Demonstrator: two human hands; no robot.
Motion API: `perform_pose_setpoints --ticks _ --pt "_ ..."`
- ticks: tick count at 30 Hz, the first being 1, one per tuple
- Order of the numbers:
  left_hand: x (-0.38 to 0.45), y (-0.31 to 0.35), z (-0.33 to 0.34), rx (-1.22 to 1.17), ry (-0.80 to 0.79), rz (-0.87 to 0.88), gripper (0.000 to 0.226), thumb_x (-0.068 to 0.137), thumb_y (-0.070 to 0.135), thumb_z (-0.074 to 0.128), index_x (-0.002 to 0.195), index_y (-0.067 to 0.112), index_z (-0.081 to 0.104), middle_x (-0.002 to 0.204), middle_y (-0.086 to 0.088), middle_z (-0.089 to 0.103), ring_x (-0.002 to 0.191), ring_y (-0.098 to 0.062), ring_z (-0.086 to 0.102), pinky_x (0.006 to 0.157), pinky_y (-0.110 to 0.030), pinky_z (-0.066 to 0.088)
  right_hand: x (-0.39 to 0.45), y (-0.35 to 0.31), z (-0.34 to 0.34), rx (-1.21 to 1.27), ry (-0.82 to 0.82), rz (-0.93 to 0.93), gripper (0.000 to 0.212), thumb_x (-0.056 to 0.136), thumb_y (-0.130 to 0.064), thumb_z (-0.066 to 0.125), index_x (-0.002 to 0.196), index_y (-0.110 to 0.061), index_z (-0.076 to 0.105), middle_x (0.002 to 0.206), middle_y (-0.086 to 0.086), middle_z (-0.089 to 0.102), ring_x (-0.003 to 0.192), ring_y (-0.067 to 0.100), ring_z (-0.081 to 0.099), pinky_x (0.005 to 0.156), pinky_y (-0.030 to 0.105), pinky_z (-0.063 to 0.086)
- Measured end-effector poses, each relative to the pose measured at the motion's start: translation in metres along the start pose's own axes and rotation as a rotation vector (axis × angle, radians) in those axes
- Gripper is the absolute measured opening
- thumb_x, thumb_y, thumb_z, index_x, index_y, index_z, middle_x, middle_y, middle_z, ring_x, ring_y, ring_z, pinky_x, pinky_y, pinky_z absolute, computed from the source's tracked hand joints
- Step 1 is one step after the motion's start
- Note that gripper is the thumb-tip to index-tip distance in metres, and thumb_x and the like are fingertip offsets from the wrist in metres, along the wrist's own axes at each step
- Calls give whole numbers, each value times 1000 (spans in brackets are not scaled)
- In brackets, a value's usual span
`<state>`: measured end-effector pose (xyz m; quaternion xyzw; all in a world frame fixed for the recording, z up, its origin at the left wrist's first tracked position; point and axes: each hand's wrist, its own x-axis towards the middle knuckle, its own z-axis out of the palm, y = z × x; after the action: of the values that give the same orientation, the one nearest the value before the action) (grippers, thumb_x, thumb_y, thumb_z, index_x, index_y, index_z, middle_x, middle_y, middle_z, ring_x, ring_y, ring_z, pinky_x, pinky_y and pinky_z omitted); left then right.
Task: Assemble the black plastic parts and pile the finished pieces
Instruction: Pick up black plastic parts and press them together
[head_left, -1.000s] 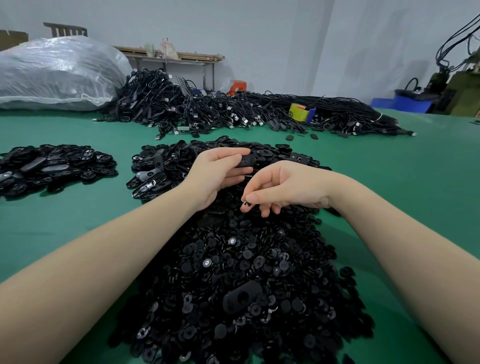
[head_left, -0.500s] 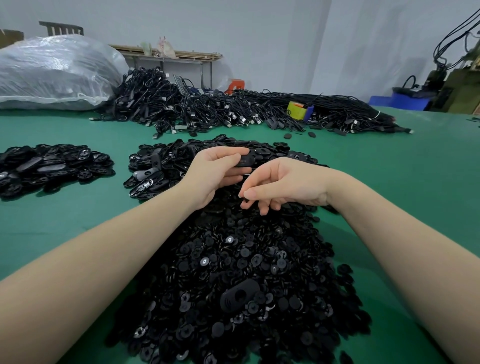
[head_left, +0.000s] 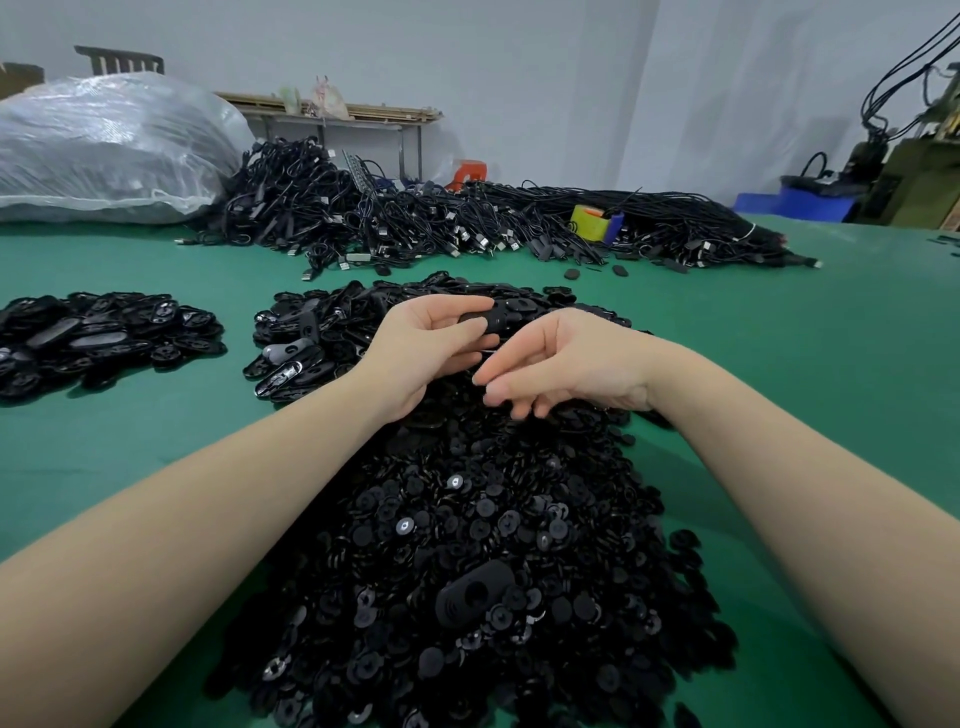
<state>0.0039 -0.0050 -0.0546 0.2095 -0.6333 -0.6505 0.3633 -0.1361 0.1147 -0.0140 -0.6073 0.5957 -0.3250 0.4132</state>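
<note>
My left hand (head_left: 426, 348) pinches an oval shell (head_left: 480, 320) mid-bench, above the disc pile (head_left: 467, 545). Right hand (head_left: 566, 364) hangs loose-fingered just beside it, seemingly empty. I'd steady the shell first, then seat a disc squarely.

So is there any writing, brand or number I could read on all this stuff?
None can be read.
Yellow tape roll: no legible print.
Clear plastic bag: no label visible.
Black part in the left hand: no marking visible.

Person, head-camera view: two bare forearms, no sleeves visible. Left hand (head_left: 423, 345) and right hand (head_left: 576, 364) ungloved; no rings, watch or wristbands seen.
</note>
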Motion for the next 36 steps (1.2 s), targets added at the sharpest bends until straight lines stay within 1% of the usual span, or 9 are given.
perform_pose_setpoints --ticks 4,6,7,9,16,21,25,30,36 --pt "1 -1 0 25 -4 9 26 90 -2 66 104 19 71 88 2 76 84 -8 73 69 -15 55 12 11 4 35 634 -225 12 86 -15 74 87 -27 77 78 -8 75 71 1 68 68 19 53" --pt "1 -2 0 33 -7 13 26 91 -3 65 104 19 71 91 1 76 87 -9 74 69 -15 54 17 25 12 -157 969 -306 11 86 -20 73 91 -28 78 74 -19 69 70 -5 62 71 13 46" --pt "0 -2 1 32 -7 15 25 92 -2 64 104 19 71 92 0 76 88 -9 74 68 -14 54 18 31 16 -280 1037 -318 11 87 -22 71 94 -28 78 75 -22 65 71 -5 59 71 10 42" --pt "-1 -2 1 35 -12 16 25 94 -1 61 106 19 70 96 -1 75 90 -9 74 69 -14 54 18 41 23 -433 1040 -307 15 89 -23 69 101 -25 77 79 -22 61 73 -5 55 70 7 38" --pt "-1 0 2 18 -18 3 27 100 2 51 107 20 70 111 -2 72 92 -11 74 69 -17 55 18 43 27 -329 1034 -327 9 88 -18 69 93 -23 75 81 -23 66 77 -9 61 71 6 45" --pt "-1 0 1 26 -15 27 26 97 2 57 103 23 72 102 0 75 90 -13 74 68 -18 56 18 42 28 -413 1055 -348 10 89 -18 67 94 -24 73 84 -13 65 75 5 58 73 25 50" --pt "-1 -1 1 42 -23 36 26 94 -1 61 100 22 72 91 2 78 88 -12 74 67 -17 55 17 42 27 -458 1079 -361 21 92 -21 63 110 -25 73 79 -20 58 78 1 55 72 16 44" --pt "0 -2 1 39 -23 40 30 89 -4 66 107 21 69 90 4 78 91 -10 74 68 -17 56 18 42 27 -416 1074 -339 19 88 -20 69 105 -25 75 79 -22 62 76 4 61 76 23 51" --pt "1 -2 0 33 -20 42 31 89 -3 68 108 21 69 91 4 78 91 -10 74 69 -17 55 19 42 27 -443 1034 -343 26 89 -19 67 113 -27 73 83 -17 64 76 4 59 75 19 47"
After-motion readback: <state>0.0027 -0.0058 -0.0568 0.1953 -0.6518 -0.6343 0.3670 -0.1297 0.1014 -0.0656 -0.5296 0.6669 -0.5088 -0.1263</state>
